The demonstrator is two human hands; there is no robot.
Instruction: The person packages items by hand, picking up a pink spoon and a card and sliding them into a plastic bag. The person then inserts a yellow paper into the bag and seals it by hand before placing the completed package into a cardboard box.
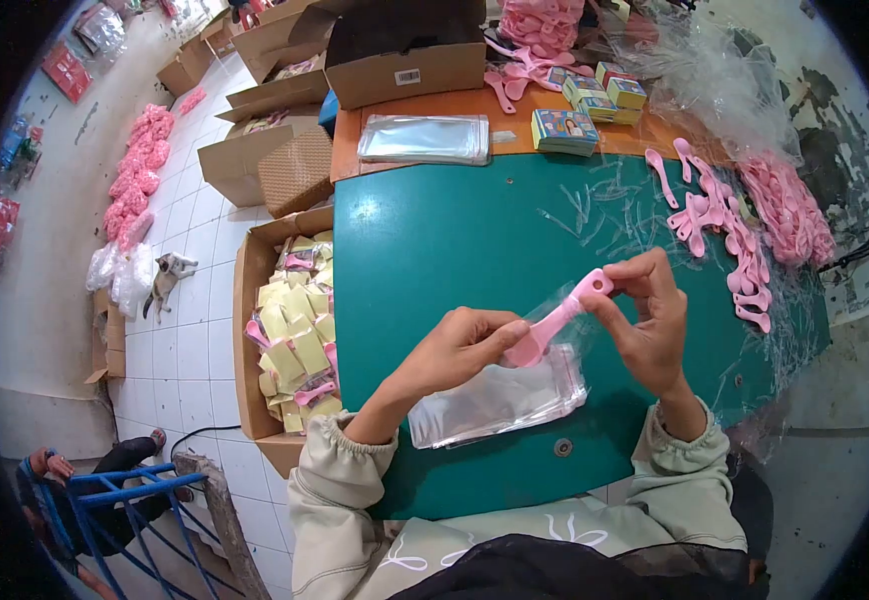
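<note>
A pink plastic spoon (pixel 558 322) is held slantwise above the green table, with clear plastic film around part of it. My left hand (pixel 460 348) pinches the film at the spoon's bowl end, thumb on top. At the other end, my right hand (pixel 652 318) grips the handle tip beside its hole between thumb and fingers. Beneath both hands lies a stack of clear plastic bags (pixel 495 402). How far the spoon sits inside its film is hard to make out.
Loose pink spoons (pixel 720 215) and a bundle of them (pixel 790 215) lie at the right. Small card stacks (pixel 565 132) and more clear bags (pixel 423 138) are at the back. A carton (pixel 252 345) of packed spoons and pale yellow cards stands left, near a cat (pixel 165 283).
</note>
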